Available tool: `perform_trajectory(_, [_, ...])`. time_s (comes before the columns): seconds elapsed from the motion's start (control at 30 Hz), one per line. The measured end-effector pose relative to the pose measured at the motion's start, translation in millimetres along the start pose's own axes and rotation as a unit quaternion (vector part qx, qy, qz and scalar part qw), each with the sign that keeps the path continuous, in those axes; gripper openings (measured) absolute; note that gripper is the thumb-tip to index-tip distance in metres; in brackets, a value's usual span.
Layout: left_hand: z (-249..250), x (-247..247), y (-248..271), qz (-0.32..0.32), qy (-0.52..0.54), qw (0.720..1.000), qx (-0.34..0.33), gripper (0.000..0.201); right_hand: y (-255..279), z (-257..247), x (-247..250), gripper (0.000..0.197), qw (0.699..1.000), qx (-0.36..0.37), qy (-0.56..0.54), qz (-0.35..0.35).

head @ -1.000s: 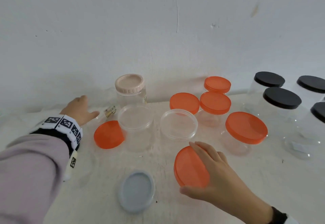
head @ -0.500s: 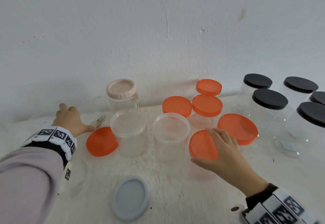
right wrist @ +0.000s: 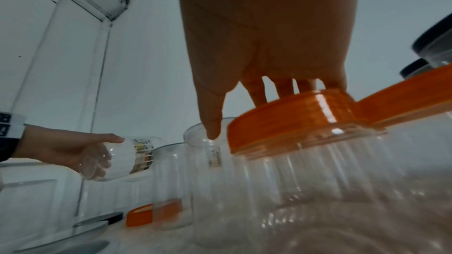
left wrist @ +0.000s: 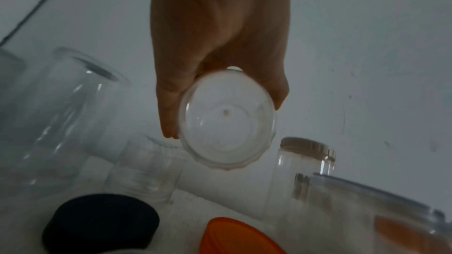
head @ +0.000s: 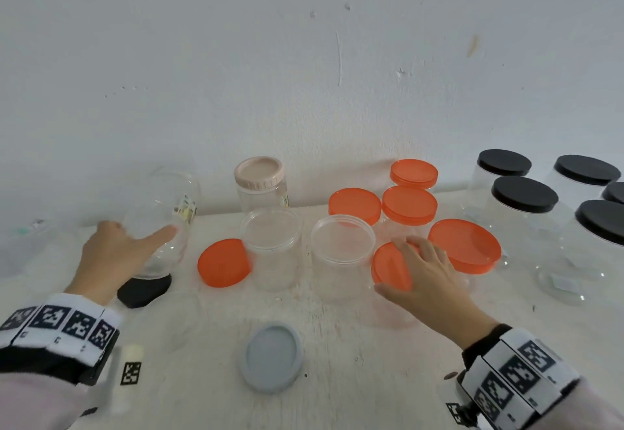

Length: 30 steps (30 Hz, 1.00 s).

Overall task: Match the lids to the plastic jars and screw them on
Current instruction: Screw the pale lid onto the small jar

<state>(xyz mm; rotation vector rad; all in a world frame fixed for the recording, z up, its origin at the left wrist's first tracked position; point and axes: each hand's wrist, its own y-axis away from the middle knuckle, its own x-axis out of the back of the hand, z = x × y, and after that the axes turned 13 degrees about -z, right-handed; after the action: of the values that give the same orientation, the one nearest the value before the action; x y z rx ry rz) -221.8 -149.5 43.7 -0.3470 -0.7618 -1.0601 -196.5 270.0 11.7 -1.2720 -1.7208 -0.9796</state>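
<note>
My left hand (head: 114, 254) grips a clear lidless jar (head: 162, 213) with a small label and holds it tilted above the table at the far left. The left wrist view shows the jar's round base (left wrist: 226, 121) between my fingers and thumb. My right hand (head: 429, 271) holds a small orange lid (head: 390, 266) on the mouth of a clear jar (right wrist: 318, 171). Its fingers lie on top of the lid (right wrist: 293, 119) and the thumb reaches down beside the rim. Two open clear jars (head: 271, 237) (head: 342, 238) stand between my hands.
A loose orange lid (head: 223, 262), a black lid (head: 143, 289) and a grey lid (head: 271, 357) lie on the white table. A pink-lidded jar (head: 259, 173) stands at the back. Several orange-lidded jars (head: 464, 244) and black-lidded jars (head: 523, 193) crowd the right side.
My left hand has taken the clear jar at the far left and lifted it, tilted. My right hand has carried the orange lid away from the table's front onto a clear jar.
</note>
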Motion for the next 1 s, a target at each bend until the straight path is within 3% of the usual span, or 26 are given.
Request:
perform_trajectory(0.1, [-11.9,9.8,21.4,-0.072,0.141,0.987,0.01,0.098,6.0,-15.8,-2.4,0.076,0.998,0.058,0.002,0.015])
perform_trajectory(0.27, [-22.9,10.5,57.8,-0.157,0.333,0.928,-0.047,0.076,16.8,-51.2,-12.7,0.065,0.986,0.162,0.014,0.024])
perform_trajectory(0.37, [-29.1,10.0,70.7,-0.176,0.405,0.896,-0.039,0.063,16.2,-74.1,-25.2,0.064,0.978,0.207,0.02,-0.014])
perform_trajectory(0.47, [-34.7,11.5,80.5,-0.262,0.435,0.861,-0.036,0.068,8.0,-95.7,-44.5,0.067,0.965,0.238,0.044,-0.097])
perform_trajectory(0.6, [-34.9,6.3,95.0,-0.25,0.476,0.843,-0.002,0.069,-4.3,-116.2,-72.9,0.08,0.937,0.242,0.117,-0.226])
perform_trajectory(0.7, [-34.8,-1.7,104.3,-0.272,0.513,0.814,0.018,0.077,-5.9,-126.8,-87.5,0.093,0.914,0.226,0.155,-0.298])
perform_trajectory(0.9, [-41.3,-9.8,112.1,-0.284,0.545,0.787,0.056,0.064,-3.4,-137.2,-91.6,0.092,0.907,0.197,0.201,-0.312])
perform_trajectory(1.0, [-45.8,-11.8,113.9,-0.289,0.532,0.792,0.074,0.066,-2.2,-133.3,-87.6,0.094,0.907,0.169,0.201,-0.328])
